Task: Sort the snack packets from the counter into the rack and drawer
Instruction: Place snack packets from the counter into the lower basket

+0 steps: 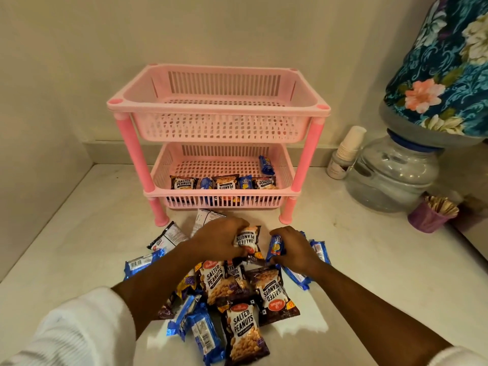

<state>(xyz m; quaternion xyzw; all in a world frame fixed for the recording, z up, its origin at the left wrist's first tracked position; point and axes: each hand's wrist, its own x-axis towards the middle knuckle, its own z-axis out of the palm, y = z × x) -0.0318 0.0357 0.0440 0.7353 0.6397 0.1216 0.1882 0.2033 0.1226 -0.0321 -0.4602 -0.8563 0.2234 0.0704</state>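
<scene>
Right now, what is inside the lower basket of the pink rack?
The lower basket holds peanut packets and blue biscuit packets. Its front wall hides their lower parts.

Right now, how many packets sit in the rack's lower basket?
6 visible in the lower basket: five along the front wall, alternating salted peanut packets and blue biscuit packets, plus one blue packet at the right rear. More may be hidden beneath.

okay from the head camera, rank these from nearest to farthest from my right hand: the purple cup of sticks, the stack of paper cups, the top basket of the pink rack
From the right hand, which grips a blue biscuit packet:
1. Purple cup of sticks, off to the right on the counter.
2. Stack of paper cups, farther back on the right, beside the water jar.
3. Top basket of the pink rack, up and behind, against the wall.
</scene>
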